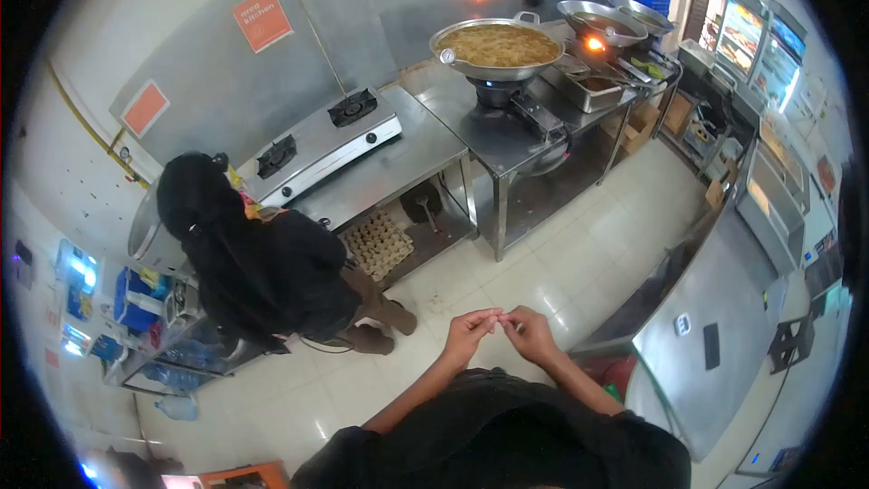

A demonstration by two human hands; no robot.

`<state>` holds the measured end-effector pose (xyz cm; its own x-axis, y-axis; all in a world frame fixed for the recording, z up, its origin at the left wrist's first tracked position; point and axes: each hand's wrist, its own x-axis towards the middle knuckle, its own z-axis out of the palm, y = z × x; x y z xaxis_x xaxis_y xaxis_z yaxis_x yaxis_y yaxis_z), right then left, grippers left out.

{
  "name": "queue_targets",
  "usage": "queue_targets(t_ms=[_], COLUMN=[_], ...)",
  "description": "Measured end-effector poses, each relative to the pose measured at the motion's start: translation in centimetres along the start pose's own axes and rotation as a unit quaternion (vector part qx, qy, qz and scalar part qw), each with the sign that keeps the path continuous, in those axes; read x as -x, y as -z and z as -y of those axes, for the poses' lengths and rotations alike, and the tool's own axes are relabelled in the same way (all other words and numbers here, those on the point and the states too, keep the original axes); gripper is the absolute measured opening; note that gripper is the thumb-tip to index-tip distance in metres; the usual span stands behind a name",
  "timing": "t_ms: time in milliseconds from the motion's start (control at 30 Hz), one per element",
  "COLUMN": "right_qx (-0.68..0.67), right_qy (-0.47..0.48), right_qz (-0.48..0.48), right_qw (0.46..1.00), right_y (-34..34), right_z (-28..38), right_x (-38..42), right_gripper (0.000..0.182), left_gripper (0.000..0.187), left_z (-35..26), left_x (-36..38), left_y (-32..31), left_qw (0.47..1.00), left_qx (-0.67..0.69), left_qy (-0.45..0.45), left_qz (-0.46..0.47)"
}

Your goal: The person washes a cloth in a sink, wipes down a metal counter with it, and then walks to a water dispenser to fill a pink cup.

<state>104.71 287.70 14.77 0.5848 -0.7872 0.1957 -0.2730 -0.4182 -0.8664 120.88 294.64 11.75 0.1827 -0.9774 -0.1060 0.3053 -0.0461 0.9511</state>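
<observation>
My left hand (468,333) and my right hand (530,333) meet in front of my body, above the tiled floor. Both are closed in a pinch, with the fingertips brought together. Whatever lies between the fingers, if anything, is too small to make out. The steel counter (701,308) to the right is the nearest surface to my right hand; a phone-like dark slab (711,346) and a small white device (682,324) lie on it.
A person in black (262,254) stands at left by a two-burner stove (317,147). A wok of bubbling oil (498,45) sits on a burner at the back, with more woks (602,23) and a steel tray (587,91) beyond. Egg trays (378,243) rest on the lower shelf.
</observation>
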Motion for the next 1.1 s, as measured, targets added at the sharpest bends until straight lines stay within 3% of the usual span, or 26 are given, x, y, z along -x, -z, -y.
queue_targets(t_ms=[167,233,367,433,500,600,833,967,1100], right_qx=[0.089,0.142,0.105,0.076,0.091,0.077,0.086,0.046,0.051], right_qy=[0.079,0.136,0.03,0.01,0.014,0.026,-0.009,-0.032,-0.052], right_qz=[-0.092,-0.165,-0.154,-0.123,-0.103,-0.116,-0.049,-0.072,-0.024], right_qw=[0.989,0.967,0.982,0.989,0.99,0.99,0.995,0.996,0.997], right_y=[1.2,1.7,2.8,3.7,4.4,5.2,6.0,6.2,6.4], right_z=[-1.7,-2.3,-4.1,-5.2,-5.7,-6.2,-7.9,-10.0,-9.6], right_x=[-6.0,-9.0,-14.8,-18.5,-22.2,-27.3,-34.6,-36.4,-38.8], right_gripper=[0.013,0.013,0.012,0.013,0.01,0.007,0.006,0.005,0.012], left_gripper=[0.027,0.025,0.023,0.024,0.024,0.025,0.024,0.022,0.023], left_z=[-0.5,-0.5,-0.9,-2.0,-3.9,-5.7,-7.7,-8.1,-7.3], left_x=[-7.2,-10.2,-16.5,-20.7,-24.5,-30.0,-38.5,-40.6,-41.3], left_y=[1.3,2.1,3.2,3.6,4.2,4.9,7.8,8.1,8.7], left_qw=[0.991,0.959,0.938,0.944,0.939,0.954,0.956,0.977,0.988], left_qx=[0.091,0.23,0.263,0.192,0.214,0.164,0.12,0.031,0.077], left_qy=[0.094,0.144,0.171,0.133,0.143,0.039,0.069,0.046,0.03], left_qz=[0.014,0.076,0.147,0.232,0.229,0.247,0.257,0.204,0.127])
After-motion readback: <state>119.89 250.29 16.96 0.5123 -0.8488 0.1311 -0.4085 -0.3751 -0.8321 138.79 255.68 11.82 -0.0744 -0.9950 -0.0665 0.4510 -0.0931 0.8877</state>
